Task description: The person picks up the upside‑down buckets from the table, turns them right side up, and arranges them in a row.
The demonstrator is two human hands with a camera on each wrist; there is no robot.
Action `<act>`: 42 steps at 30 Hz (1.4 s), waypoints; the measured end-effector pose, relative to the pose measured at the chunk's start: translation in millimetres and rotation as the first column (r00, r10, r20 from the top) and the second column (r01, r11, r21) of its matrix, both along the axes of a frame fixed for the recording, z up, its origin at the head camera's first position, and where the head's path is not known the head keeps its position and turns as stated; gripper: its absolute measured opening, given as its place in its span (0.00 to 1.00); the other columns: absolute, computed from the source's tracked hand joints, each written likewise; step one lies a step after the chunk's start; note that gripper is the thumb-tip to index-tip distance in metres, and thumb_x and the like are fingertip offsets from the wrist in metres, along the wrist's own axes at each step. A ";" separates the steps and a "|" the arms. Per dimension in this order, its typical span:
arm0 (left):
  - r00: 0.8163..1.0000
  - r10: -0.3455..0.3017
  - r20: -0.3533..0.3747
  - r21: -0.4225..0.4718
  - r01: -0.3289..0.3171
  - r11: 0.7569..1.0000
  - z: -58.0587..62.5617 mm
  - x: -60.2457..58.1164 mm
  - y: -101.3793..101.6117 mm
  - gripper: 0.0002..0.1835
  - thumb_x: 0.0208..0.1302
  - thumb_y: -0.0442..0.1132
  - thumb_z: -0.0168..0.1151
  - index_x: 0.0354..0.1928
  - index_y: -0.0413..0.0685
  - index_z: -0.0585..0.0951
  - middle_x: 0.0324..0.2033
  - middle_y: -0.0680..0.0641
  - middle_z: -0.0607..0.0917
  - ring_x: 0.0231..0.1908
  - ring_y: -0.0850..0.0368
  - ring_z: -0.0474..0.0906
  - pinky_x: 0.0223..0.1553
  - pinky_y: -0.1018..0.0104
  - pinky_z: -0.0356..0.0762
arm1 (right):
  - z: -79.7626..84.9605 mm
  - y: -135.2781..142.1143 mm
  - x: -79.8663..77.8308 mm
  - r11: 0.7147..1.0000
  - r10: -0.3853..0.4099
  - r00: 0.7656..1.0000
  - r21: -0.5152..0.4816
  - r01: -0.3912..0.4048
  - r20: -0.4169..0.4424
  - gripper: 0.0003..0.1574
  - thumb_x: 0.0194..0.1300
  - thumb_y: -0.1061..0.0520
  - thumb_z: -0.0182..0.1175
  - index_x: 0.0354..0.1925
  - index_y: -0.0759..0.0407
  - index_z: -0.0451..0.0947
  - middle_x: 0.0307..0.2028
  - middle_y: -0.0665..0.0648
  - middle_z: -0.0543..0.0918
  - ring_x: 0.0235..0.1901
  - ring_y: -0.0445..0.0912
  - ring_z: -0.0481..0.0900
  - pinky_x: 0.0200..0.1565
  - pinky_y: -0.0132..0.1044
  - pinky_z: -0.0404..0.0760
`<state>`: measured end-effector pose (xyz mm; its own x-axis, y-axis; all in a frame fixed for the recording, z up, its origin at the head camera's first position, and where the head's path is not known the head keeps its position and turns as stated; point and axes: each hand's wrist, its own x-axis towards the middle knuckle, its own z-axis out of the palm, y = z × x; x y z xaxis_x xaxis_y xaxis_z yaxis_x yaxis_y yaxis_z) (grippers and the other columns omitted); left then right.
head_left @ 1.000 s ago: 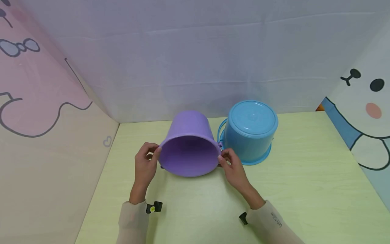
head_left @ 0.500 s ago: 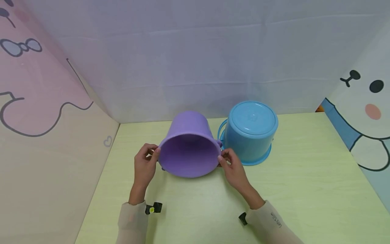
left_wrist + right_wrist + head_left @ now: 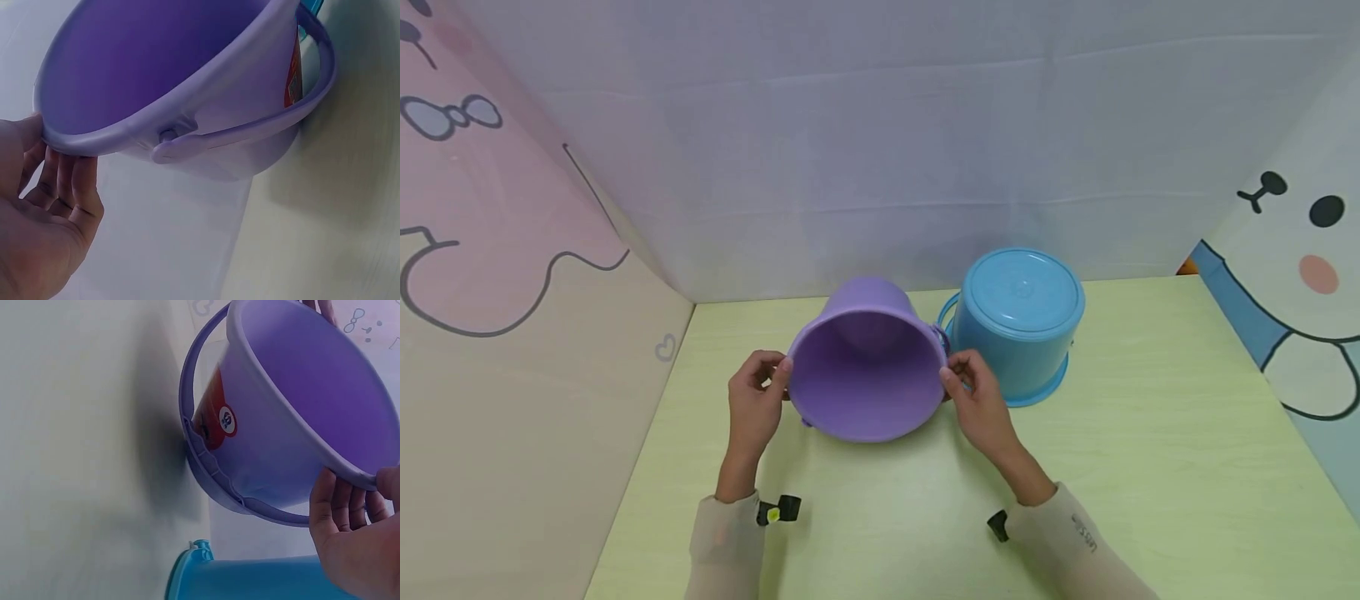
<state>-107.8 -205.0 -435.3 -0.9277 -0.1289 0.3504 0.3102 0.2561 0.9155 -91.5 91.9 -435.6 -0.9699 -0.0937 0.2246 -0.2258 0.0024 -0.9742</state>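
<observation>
Tilting toward the person, a purple plastic bucket [image 3: 868, 375] is held by its rim over the back half of a pale yellow-green desk [image 3: 1180, 433], its open mouth facing the wearer. The left hand [image 3: 756, 407] and right hand [image 3: 983, 407] each pinch one side of the rim, only slightly open, thumb on the lip and fingers curled beneath. Gripping opposite sides probably balances the bucket and lets its angle be steered. Its purple handle [image 3: 269, 128] hangs on the desk side, presumably dropped there by its own weight; the right wrist view shows a red label [image 3: 217, 419] on the wall. Whether the bucket touches the desk cannot be told. Just to the right, a blue bucket [image 3: 1018, 354] stands upside down, base up, likely steady on its wide rim. Compared with half a second earlier, the purple mouth looks rounder and deeper, its upper edge higher, and the right hand sits slightly higher; the blue bucket has not moved.
</observation>
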 end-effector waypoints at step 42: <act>0.980 -0.017 0.196 0.281 -0.039 0.959 13.9 -3.3 3.1 0.13 0.63 0.40 0.59 0.39 0.35 0.75 0.33 0.42 0.75 0.16 0.60 0.72 0.16 0.73 0.73 | 20.2 -2.5 -1.7 0.997 0.014 0.998 -0.077 -0.009 0.057 0.18 0.66 0.71 0.50 0.54 0.74 0.63 0.40 0.73 0.71 0.34 0.58 0.74 0.34 0.42 0.82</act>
